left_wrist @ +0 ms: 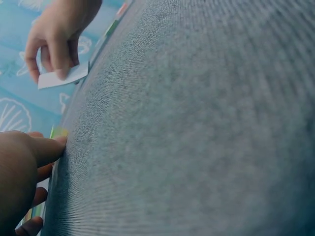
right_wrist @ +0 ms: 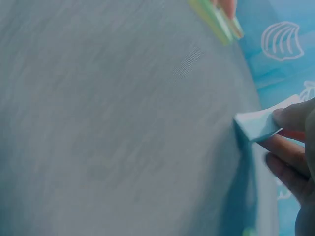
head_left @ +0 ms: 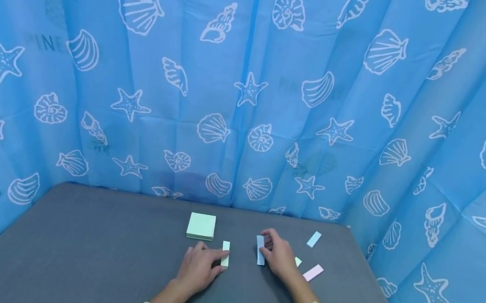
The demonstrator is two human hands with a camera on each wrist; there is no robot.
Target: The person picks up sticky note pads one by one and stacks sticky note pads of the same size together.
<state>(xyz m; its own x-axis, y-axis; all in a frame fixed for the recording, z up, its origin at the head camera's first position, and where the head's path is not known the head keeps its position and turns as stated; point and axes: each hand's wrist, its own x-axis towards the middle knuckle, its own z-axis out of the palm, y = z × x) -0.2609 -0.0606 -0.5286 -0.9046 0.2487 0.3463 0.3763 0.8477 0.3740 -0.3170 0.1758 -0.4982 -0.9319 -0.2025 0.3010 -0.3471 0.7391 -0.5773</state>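
Pressure should be light, the right hand (head_left: 281, 256) pinching a bent blue strip (head_left: 260, 250), the left hand (head_left: 199, 266) a green pad (head_left: 224, 261).

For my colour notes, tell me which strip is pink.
The pink strip lies on the grey table, right of the right hand. The others, including that hand's blue strip, look bluish or pale green.

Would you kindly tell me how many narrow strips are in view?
5: pale green strip at the left hand, blue strip in the right hand, whitish strip partly hidden by that hand, pink strip beside it, light blue strip farther back; more may be hidden.
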